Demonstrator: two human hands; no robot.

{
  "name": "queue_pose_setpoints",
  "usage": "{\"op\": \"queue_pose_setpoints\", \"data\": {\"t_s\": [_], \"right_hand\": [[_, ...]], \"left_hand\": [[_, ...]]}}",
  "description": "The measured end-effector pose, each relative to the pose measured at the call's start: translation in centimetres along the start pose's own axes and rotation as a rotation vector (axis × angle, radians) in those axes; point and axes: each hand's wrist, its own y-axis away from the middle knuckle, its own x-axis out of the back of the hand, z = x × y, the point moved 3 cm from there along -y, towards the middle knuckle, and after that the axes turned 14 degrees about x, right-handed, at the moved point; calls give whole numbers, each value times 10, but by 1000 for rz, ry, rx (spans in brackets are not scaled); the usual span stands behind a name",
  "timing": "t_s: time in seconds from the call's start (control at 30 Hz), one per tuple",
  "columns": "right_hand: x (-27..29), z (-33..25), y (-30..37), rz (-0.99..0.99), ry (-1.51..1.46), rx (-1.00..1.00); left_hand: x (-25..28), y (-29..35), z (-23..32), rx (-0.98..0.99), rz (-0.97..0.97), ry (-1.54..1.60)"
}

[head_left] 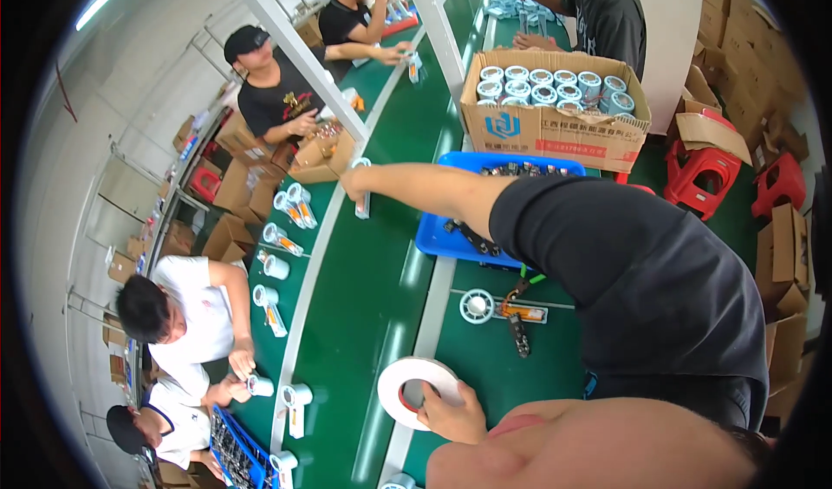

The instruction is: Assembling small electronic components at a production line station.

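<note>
My right arm stretches across the green conveyor, and my right hand (354, 181) is closed around a pale handheld fan body (362, 205) near its far edge. My left hand (458, 413) grips a wide roll of white tape (397, 378) by its rim, at the conveyor's near edge. Between my arms, an opened fan body (477, 306) with an orange battery lies on the green bench. Beside it are a small green-tipped item (530, 278) and a dark, narrow part (520, 337). Under my right forearm sits a blue tray (438, 236) of small black parts.
A carton (555, 134) full of round fan bodies stands beyond the tray. Along the conveyor's far side lie several fan bodies (276, 266), with co-workers (186, 307) handling some. An open carton (325, 155) and a metal post (303, 51) stand there. Red stools (706, 177) are at right.
</note>
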Motion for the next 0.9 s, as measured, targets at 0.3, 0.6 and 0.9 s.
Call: {"op": "queue_pose_setpoints", "data": {"t_s": [0.3,0.6,0.9], "right_hand": [[22,-77,18,405,-445,-307],[3,-71,20,265,-331,-144],[19,-86,20,284,-486,-245]], "left_hand": [[15,2,8,217,-241,13],[6,2,-1,177,-181,-45],[-9,0,-16,-155,94,3]]}}
